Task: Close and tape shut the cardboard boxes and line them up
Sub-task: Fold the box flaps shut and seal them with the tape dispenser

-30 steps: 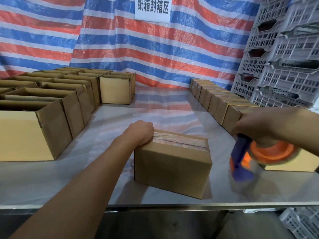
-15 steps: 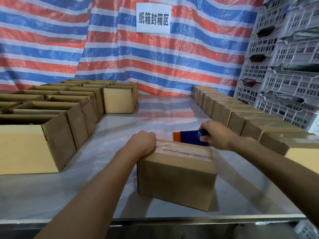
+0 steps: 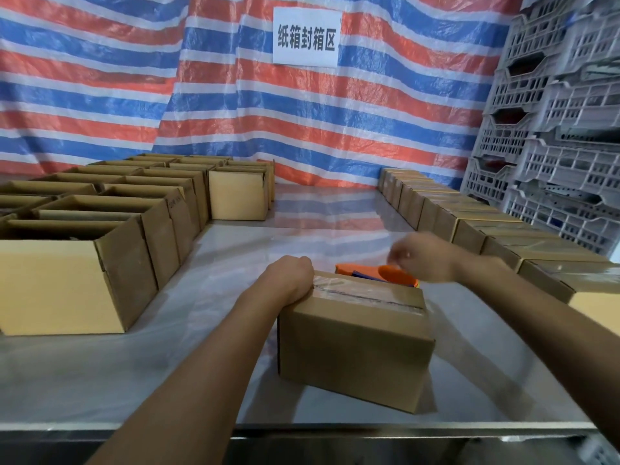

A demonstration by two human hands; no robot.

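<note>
Looking at the head view, the taped box (image 3: 355, 347) sits at 6 o'clock on the surface (image 3: 134, 380), close to the front edge and a bit skewed. The left hand (image 3: 288, 280) has its fingers curled over the box's 9 o'clock top corner. The right hand (image 3: 422, 256) is a blur over the orange tape dispenser (image 3: 372, 275), just behind the box at 12 o'clock, so I honestly can't tell if those fingers hold it. My worry is that shoving the box one-handed toward the sealed row (image 3: 503, 236) at 3 o'clock could make it pivot, bump the dispenser or drift off the front edge. The tape strip (image 3: 369, 295) looks wrinkly and might lift.
</note>
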